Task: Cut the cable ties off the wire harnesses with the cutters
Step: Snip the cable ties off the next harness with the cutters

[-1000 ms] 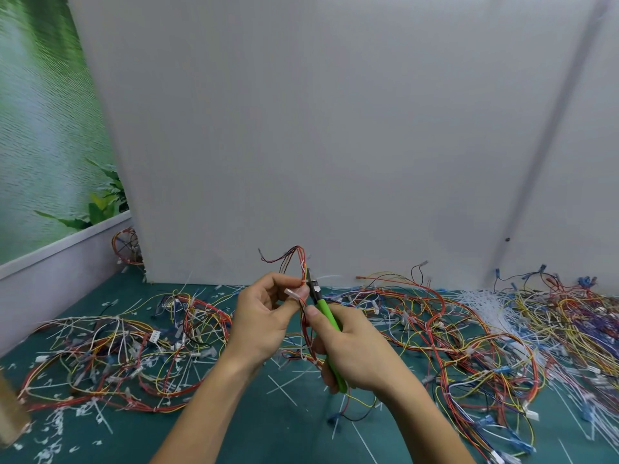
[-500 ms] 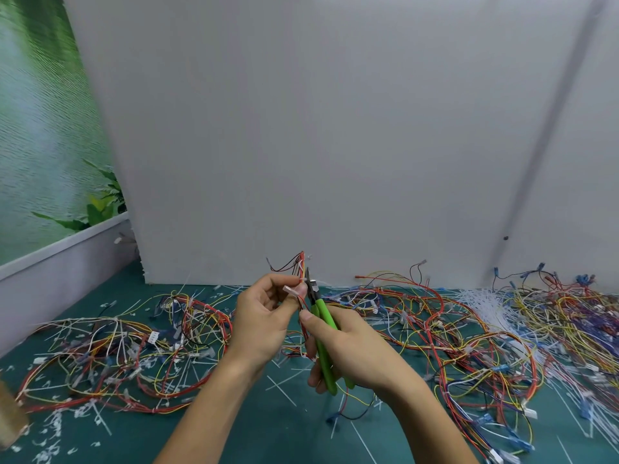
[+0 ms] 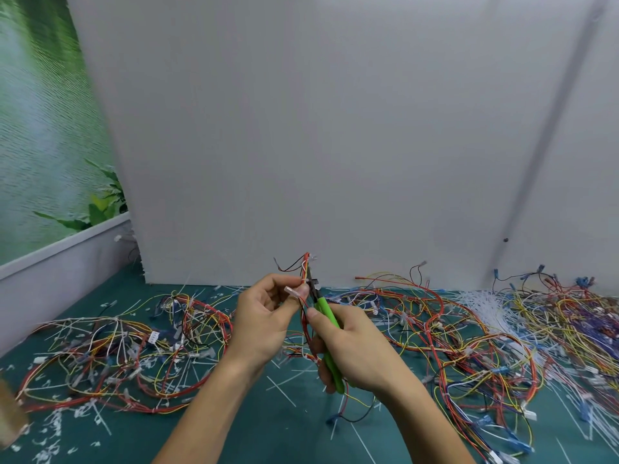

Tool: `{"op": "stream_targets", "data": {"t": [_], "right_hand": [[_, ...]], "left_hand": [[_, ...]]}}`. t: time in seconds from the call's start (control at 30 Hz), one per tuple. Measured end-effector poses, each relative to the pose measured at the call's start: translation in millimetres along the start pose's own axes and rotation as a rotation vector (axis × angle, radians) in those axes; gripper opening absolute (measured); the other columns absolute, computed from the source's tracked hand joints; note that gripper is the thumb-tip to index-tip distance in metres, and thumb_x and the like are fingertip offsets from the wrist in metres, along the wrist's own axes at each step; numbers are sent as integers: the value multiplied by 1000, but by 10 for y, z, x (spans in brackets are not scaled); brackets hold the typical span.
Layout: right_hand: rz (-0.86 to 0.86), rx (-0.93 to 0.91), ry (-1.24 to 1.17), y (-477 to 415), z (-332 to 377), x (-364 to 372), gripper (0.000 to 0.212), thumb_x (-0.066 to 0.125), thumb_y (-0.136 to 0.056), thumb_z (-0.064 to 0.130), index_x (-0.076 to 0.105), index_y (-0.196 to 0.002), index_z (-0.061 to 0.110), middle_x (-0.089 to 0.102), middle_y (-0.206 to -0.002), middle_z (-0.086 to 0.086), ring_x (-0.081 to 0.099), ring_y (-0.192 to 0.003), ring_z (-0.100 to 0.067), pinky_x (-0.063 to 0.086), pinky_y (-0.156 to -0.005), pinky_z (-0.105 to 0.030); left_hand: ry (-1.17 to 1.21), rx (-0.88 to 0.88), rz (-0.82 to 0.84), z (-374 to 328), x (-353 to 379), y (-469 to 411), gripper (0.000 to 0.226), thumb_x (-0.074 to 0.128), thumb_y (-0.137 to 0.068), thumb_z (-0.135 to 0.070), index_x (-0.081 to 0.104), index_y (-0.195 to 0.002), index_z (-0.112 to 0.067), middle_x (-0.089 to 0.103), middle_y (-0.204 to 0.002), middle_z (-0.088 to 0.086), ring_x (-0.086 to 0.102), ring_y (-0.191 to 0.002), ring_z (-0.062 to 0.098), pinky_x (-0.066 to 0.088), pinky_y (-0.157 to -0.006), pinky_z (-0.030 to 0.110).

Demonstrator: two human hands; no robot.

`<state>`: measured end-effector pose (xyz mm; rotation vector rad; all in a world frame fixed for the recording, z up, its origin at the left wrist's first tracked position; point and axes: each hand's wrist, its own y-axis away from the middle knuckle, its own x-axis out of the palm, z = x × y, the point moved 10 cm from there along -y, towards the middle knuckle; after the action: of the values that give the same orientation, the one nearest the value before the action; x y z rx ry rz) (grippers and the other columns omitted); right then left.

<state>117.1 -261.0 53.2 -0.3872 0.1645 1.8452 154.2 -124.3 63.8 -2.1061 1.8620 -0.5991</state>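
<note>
My left hand (image 3: 264, 324) pinches a thin wire harness (image 3: 305, 267) of red, yellow and white wires, held upright above the green mat; a clear connector sticks out by my thumb. My right hand (image 3: 356, 351) grips the green-handled cutters (image 3: 326, 318), whose dark jaws touch the harness just right of my left fingertips. Whether the jaws close on a cable tie is too small to tell. The harness hangs down between both hands, partly hidden by them.
Tangled wire harnesses (image 3: 134, 353) lie on the left of the green mat (image 3: 284, 430), and a bigger tangle (image 3: 469, 333) spreads to the right. Cut white tie pieces (image 3: 485, 303) litter the mat. A grey panel (image 3: 335, 128) stands close behind.
My hands and the harness stay in nearly the same place. The cutter handles have drawn together in my right hand, with the jaws still against the harness.
</note>
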Motion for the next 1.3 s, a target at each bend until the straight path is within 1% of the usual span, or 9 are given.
{"op": "stream_targets", "data": {"t": [0.27,0.47,0.7,0.83,0.93,1.03,1.17,1.23,1.3], "right_hand": [[1,14,-32,1,12,2,39,48,-108,35,49,-98,-2,55,-75,-6,61,-47,-26,54,-57,-54],[8,24,-51,-16,-10,27,36,49,-107,38,51,-93,5,57,-79,-7,64,-54,-28,58,-58,-53],[-5,-9,-6,-27,-14,14,34,48,-108,37,49,-83,13,54,-69,-1,59,-44,-27,52,-50,-49],[-48,-2,-52,-42,-14,-33,35,46,-109,35,50,-90,5,53,-73,-9,58,-43,-26,51,-45,-40],[-101,19,-93,-52,-44,-117,39,47,-108,35,54,-108,-4,54,-74,-6,58,-42,-24,48,-42,-33],[-115,15,-141,-53,-42,-169,39,49,-107,35,56,-112,-3,55,-76,-5,57,-42,-24,49,-41,-31],[-140,1,-210,-65,-40,-240,33,53,-106,33,59,-109,1,57,-79,-6,61,-50,-27,54,-52,-42],[-160,-2,-226,-75,-49,-283,26,55,-106,32,60,-106,6,60,-84,-8,64,-57,-28,58,-61,-49],[-171,-5,-225,-77,-50,-322,21,57,-105,32,62,-108,12,64,-88,-9,68,-61,-27,60,-64,-49]], "left_hand": [[4,4,0,-7,-21,-11,6,74,-88,-10,73,-94,-12,71,-75,-11,60,-65,-2,48,-64,12],[5,3,-2,-28,-21,-9,7,73,-89,-10,72,-96,-10,71,-76,-10,60,-66,-1,48,-64,12],[15,-10,-32,-22,-31,-9,8,73,-89,-7,71,-96,-8,70,-74,-12,58,-63,-2,47,-63,11],[18,-28,-35,-17,-39,-2,8,73,-89,-9,72,-96,-9,72,-77,-8,60,-65,-1,48,-63,12],[36,-67,-40,14,-61,-1,10,73,-89,-11,73,-99,-10,73,-80,-3,59,-64,3,49,-61,16],[54,-107,-44,39,-88,-6,11,74,-87,-16,75,-97,-14,71,-81,4,54,-62,9,49,-59,20],[218,-203,-38,80,-75,2,23,73,-81,-20,75,-100,-8,68,-82,10,43,-52,8,39,-44,19],[318,-244,-24,99,-51,-1,18,67,-88,-10,71,-104,-3,69,-82,7,40,-48,6,33,-37,16],[418,-278,-12,98,-28,4,17,60,-93,-2,68,-107,1,70,-82,5,41,-47,4,32,-36,15]]}}
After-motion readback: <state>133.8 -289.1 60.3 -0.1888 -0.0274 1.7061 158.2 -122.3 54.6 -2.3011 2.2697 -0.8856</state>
